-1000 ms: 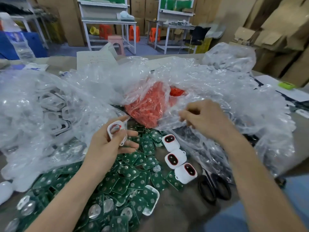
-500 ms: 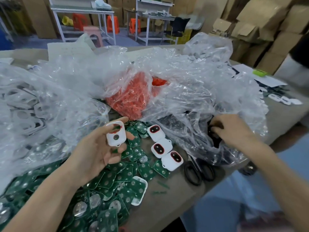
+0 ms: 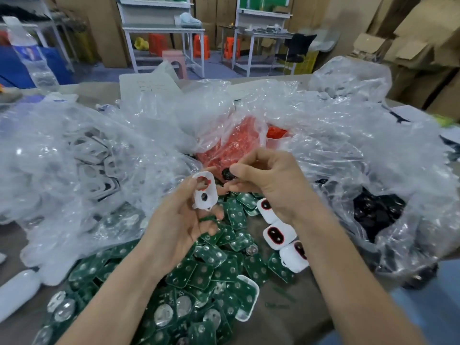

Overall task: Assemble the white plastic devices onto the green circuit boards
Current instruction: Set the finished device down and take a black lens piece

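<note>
Left hand (image 3: 180, 221) grips shell (image 3: 204, 194) openings-up; right hand (image 3: 270, 186) pinches black part (image 3: 227, 175) just beside shell, presumably to seat it.

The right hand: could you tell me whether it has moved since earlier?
Yes. The right hand moved left, from the black-parts bag to the red bag.

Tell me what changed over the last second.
The right hand went into the bag on the right, pinched a black part and brought it left to the white shell. The left hand kept holding that shell; the three finished devices stayed put.
</note>
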Available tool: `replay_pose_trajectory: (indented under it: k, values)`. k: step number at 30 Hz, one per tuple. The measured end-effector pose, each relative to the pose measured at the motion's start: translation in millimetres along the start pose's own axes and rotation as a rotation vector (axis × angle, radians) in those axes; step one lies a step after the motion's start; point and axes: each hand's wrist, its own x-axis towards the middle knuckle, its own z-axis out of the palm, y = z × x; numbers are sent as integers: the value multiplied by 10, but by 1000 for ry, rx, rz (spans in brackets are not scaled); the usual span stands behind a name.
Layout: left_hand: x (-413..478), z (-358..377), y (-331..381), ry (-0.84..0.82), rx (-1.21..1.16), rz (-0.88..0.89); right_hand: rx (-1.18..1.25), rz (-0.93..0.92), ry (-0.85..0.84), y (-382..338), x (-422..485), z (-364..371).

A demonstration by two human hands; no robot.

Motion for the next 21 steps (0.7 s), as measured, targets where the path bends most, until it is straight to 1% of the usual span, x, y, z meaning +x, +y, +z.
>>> replay_pose_trajectory:
  k: [2,4,6,9,11,15,21]
  values:
    - [14,-25,30,41,3,51,153,8,-24,46,175,117]
    - [31,-49,53,83,-14,71,227,-4,-21,119,286,159]
    - [33,-71,61,119,3,102,173,-82,-10,214,327,153]
    - [38,-64,60,179,170,226,8,-258,-17,306,329,130]
    - [32,-63,48,220,272,285,-54,-320,-12,338,309,136]
    - [29,-82,26,224,492,322,-171,-336,22,373,251,169]
    - [45,-86,-17,254,511,325,-153,-281,-13,372,209,217]
